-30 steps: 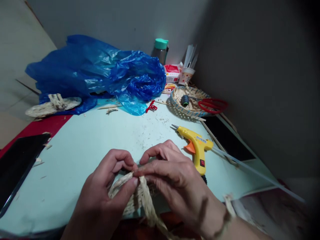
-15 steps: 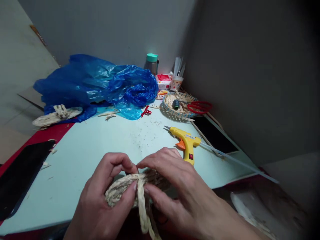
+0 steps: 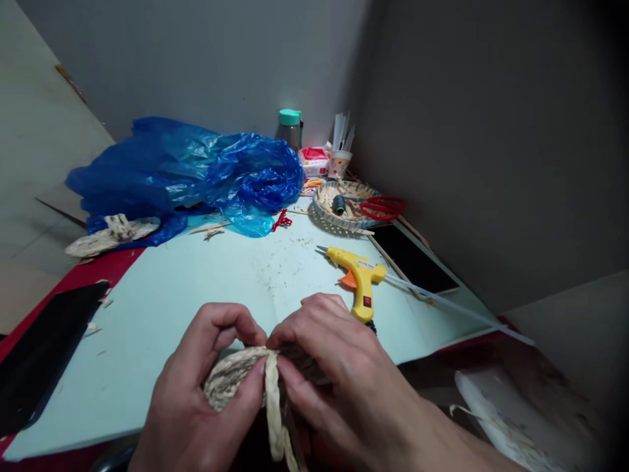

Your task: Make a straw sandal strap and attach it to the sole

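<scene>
Where the two thumbs come close together, the left hand (image 3: 191, 396) and the right hand (image 3: 344, 370) pinch the upper rim of a coiled, braided fibre piece (image 3: 228, 380), each with its thumb on the near side and its fingertips over the far edge. Both grips are closed on that rim; how hard they press cannot be told. The piece sits between the palms at the near edge of the table (image 3: 187, 282), its right part mostly hidden behind the right hand.

From the pinch a loose braided strand (image 3: 274, 406) hangs toward six o'clock. The piece looks light and dry, its matte, ridged surface unlikely to slip. I would expect the wall to give under a squeeze yet spring back, and single fibres to fray if dragged. The rim beside the strand's root seems the best hold, with the curved wall cupped at nine o'clock; the dangling end, being limp, would steady nothing.

Outward from the pinch, a yellow glue gun (image 3: 363, 278) lies at two o'clock, its nozzle pointing away to the left. A shallow basket (image 3: 324, 219) with red-handled scissors (image 3: 383, 208) stands at one, and a crumpled blue plastic bag (image 3: 191, 164) at eleven.
</scene>
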The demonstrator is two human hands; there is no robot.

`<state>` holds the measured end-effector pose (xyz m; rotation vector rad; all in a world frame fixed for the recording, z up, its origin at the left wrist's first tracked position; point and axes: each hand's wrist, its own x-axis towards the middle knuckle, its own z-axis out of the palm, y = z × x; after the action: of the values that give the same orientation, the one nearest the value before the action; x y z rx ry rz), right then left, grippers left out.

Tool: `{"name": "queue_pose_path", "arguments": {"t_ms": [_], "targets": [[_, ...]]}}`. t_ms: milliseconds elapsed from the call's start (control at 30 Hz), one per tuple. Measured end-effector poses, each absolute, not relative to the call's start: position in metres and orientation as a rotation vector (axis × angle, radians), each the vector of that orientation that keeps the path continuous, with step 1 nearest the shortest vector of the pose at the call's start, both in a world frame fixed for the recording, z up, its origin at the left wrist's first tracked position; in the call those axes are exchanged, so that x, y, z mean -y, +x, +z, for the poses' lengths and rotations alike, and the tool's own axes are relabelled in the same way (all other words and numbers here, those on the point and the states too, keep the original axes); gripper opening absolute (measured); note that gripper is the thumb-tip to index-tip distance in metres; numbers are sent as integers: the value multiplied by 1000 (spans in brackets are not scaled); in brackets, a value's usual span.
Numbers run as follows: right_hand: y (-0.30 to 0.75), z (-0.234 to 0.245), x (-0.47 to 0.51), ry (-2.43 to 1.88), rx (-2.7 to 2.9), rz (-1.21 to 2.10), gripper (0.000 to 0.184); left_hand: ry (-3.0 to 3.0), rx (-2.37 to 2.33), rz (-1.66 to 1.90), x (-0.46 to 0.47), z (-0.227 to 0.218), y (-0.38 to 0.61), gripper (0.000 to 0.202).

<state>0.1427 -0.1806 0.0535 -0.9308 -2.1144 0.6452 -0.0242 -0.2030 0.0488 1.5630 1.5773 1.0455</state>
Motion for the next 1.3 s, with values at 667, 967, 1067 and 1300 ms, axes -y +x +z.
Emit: {"name": "queue_pose_path", "arguments": {"t_ms": [667,967,1067,1300], "targets": [[140,52,165,-1099,1592,1119,10,1489,-1018,873,156,71,-45,40],[142,39,143,-1184,1212,1067,22,804,-1139,1673,154,61,-45,15],[140,41,143,-1163,1168,1088,23,678,-1217,1609,152,51,-56,25],[122,41,141,-1032,1105,1143,25,671,-1240,1308,160,33,-55,48]]}}
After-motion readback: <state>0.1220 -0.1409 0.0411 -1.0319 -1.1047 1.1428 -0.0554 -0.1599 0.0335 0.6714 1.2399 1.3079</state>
